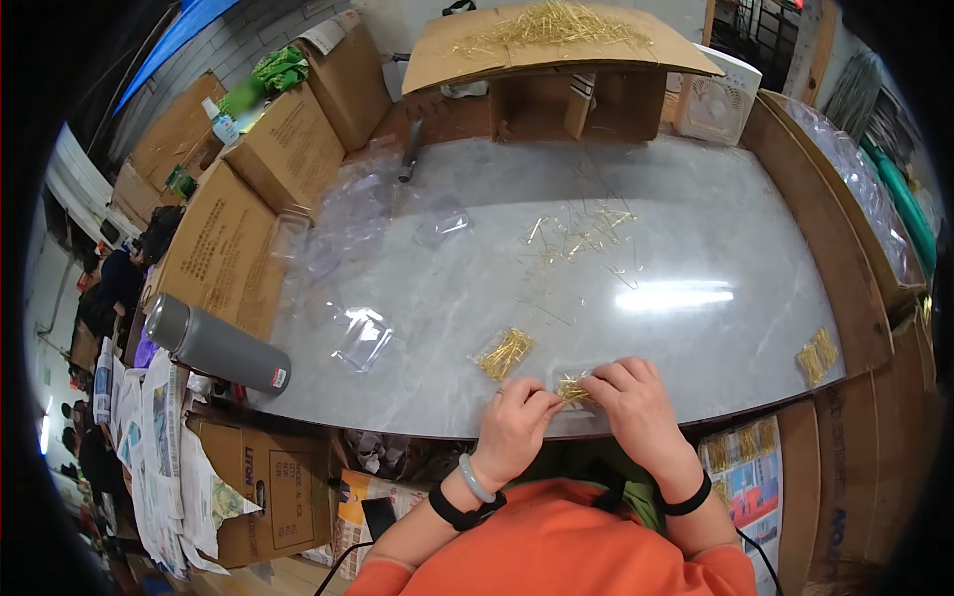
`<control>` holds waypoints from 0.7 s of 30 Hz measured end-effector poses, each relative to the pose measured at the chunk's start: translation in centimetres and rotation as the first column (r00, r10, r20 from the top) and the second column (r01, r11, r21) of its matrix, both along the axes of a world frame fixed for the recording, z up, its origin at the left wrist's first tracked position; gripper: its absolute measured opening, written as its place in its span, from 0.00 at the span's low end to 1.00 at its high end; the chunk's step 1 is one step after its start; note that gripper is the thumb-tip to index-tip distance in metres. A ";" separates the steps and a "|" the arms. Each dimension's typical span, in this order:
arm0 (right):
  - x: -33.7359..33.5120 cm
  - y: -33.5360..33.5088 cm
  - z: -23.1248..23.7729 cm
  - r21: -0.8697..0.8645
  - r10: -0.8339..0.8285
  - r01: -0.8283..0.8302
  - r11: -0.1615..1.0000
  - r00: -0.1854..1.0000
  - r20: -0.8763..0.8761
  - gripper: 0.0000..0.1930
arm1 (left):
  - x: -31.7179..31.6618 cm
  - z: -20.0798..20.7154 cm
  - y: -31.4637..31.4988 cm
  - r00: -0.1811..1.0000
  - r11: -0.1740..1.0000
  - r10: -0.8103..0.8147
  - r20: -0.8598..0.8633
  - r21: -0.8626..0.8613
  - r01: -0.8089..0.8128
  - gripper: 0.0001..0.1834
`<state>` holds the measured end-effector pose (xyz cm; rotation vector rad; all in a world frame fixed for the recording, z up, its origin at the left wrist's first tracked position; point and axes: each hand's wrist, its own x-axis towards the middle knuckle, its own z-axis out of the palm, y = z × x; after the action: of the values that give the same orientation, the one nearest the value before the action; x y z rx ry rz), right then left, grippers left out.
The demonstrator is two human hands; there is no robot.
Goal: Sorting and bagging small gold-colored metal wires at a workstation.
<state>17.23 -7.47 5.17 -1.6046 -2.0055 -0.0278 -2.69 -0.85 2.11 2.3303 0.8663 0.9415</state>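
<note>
1. We see a small bundle of gold-coloured wire pieces [572, 387] at the lower centre of the frame, near the table's edge, between two bare hands.
2. The left hand [515, 419] pinches narrowly, thumb and fingertips drawn together at the bundle's left side; the right hand [636, 402] holds its other side with bunched fingers. We cannot tell exactly which wires each fingertip presses.
3. Just up and left of it we find a second gold bundle [505, 355], thin and shiny, in clear plastic; a third gold bundle [817, 356] lies at the right of the frame.
4. Loose bent wires [586, 233] scatter over the smooth, glossy grey table [696, 233] at centre, and a tangled gold heap [556, 25] tops the brown cardboard at upper centre.
5. At left we notice thin, transparent plastic trays [363, 340] and a matte grey cylindrical bottle [224, 343] bearing a small red-and-white label [279, 377].
6. We see dark printed lettering on the corrugated cartons [214, 253] at left, and dense print and colour pictures on the newspapers [149, 437] at lower left.
</note>
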 end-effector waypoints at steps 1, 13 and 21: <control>0.1 0.1 0.0 0.005 0.004 -0.003 1.000 1.000 -0.010 0.15 | 0.2 -0.3 -0.1 1.000 1.000 -0.004 0.003 0.003 0.004 0.07; -0.4 -3.2 -2.9 -0.029 -0.167 0.167 0.985 0.924 -0.343 0.28 | 1.9 -1.2 0.0 0.964 0.971 -0.186 -0.188 0.113 0.210 0.33; 0.3 -3.4 -3.2 0.016 -0.133 0.145 0.989 0.942 -0.307 0.22 | 2.1 -0.4 -0.4 0.942 0.971 -0.143 -0.304 0.141 0.193 0.31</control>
<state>17.48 -10.88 1.95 -1.6141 -1.6453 0.1208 -0.63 -1.25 1.74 2.6888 0.7021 0.6289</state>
